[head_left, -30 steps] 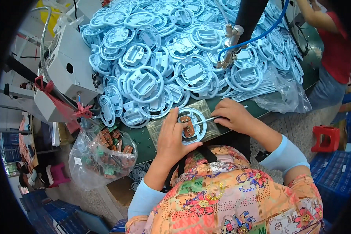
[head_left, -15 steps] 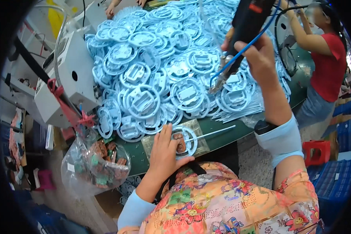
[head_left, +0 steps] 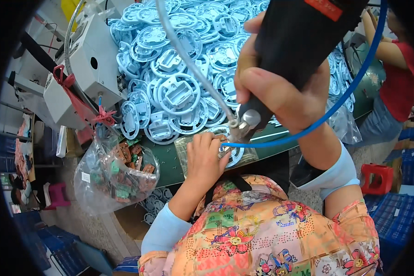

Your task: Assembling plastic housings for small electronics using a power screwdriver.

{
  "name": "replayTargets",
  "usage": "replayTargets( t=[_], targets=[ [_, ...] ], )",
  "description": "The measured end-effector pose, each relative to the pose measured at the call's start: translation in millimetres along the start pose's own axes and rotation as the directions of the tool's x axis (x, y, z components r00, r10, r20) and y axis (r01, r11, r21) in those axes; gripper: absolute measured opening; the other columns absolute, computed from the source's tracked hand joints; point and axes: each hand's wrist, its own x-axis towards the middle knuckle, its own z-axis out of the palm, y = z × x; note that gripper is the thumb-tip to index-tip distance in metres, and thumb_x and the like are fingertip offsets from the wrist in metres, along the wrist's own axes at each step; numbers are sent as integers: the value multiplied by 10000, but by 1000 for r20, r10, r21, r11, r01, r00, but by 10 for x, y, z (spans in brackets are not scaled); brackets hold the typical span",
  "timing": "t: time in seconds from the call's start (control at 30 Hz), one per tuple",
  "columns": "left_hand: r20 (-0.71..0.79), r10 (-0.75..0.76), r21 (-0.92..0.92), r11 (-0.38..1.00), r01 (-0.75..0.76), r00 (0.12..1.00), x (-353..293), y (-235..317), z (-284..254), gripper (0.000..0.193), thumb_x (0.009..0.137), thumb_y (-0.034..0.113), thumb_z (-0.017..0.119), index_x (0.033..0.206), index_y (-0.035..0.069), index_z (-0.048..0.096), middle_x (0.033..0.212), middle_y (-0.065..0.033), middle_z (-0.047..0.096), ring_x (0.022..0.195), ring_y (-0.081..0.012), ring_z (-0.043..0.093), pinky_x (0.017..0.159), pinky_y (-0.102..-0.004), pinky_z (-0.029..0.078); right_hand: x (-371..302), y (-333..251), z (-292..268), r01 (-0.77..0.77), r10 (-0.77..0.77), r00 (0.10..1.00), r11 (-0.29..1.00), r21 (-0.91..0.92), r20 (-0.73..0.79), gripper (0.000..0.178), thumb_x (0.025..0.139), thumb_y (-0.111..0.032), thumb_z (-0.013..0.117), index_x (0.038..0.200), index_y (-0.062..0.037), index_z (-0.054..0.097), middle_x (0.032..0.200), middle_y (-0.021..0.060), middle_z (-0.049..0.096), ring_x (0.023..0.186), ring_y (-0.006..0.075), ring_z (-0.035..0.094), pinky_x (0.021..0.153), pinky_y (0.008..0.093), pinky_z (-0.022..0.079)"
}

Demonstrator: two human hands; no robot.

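Note:
My right hand [head_left: 280, 99] is wrapped round a thick black screwdriver [head_left: 303, 41] with a metal nose and a blue hose [head_left: 354, 92]. Its nose points down onto a round light-blue plastic part [head_left: 238, 158] lying on a yellowish mat [head_left: 183, 149] at the table's near edge. A small brown circuit board [head_left: 221, 137] sits in that part, mostly covered by the tool and my fingers. My left hand [head_left: 201, 158] grips the part from its left side, fingertips close to the screwdriver's nose. The very tip of the tool is hidden.
A large heap of light-blue round parts [head_left: 178, 94] covers the table beyond my hands. At the left hangs a clear bag [head_left: 94, 193] of brown and green boards, below a grey machine box [head_left: 80, 76]. A red stool [head_left: 377, 179] and a co-worker in red [head_left: 402, 69] are at the right.
My right hand has brought the screwdriver down and nearer, from above the heap onto the round part. My left hand stays on the part, its fingers now nearer the tool's nose.

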Motion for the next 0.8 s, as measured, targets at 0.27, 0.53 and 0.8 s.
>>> replayTargets(
  t=[0.27,0.53,0.8],
  targets=[
    [-93,43,36,999,-40,995,-27,-7,22,386,686,148,806,1001,50,606,1037,-101,533,986,-305,512,774,-420,367,50,304,35,205,-196,978,967,-151,68,451,765,94,696,1186,75,536,745,29,604,628,76,564,580,245,438],
    [-94,72,38,997,-69,993,-8,-29,55,379,695,147,807,1001,53,605,1061,-120,528,1003,-330,508,762,-439,367,121,277,50,178,-167,975,981,-71,145,180,800,84,671,913,6,555,681,5,565,568,65,536,518,246,400],
    [-102,67,41,997,-63,993,-24,-36,69,349,701,145,802,988,66,621,1107,-132,554,1014,-337,509,757,-451,374,166,378,30,319,-290,941,931,-175,175,180,797,54,696,851,-20,541,674,-14,554,565,55,530,497,246,383]
  ],
)
